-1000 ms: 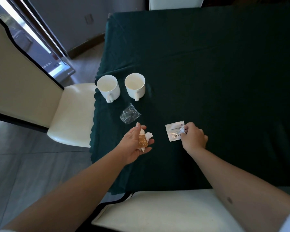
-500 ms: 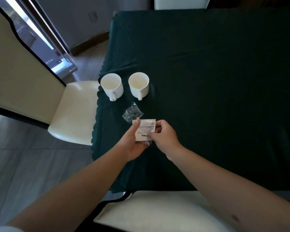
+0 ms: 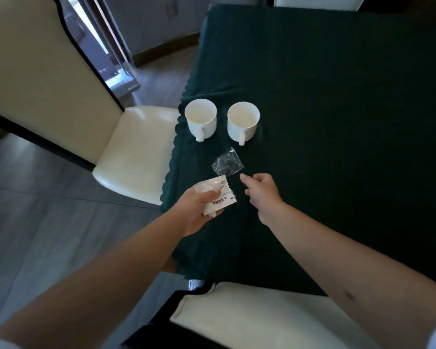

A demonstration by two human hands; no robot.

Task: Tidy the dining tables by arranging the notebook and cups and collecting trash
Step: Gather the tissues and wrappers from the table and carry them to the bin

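Observation:
Two white cups [image 3: 200, 118] [image 3: 243, 121] stand side by side near the left edge of the dark green tablecloth [image 3: 337, 122], handles toward me. A crumpled clear plastic wrapper [image 3: 227, 162] lies just in front of the cups. My left hand [image 3: 199, 210] grips a white printed packet [image 3: 218, 195], with other scraps hidden under it. My right hand [image 3: 261, 188] hovers empty just right of the packet, forefinger stretched toward the clear wrapper and not touching it. No notebook is in view.
A cream chair seat [image 3: 134, 152] stands at the table's left side, another cream chair [image 3: 262, 321] at the near edge below my arms. A third chair back [image 3: 315, 1] shows at the far edge. Grey floor lies to the left.
My right hand carried the white packet from the cloth to my left hand, let go of it, and now reaches toward the clear wrapper. My left hand took the packet on top of its scraps.

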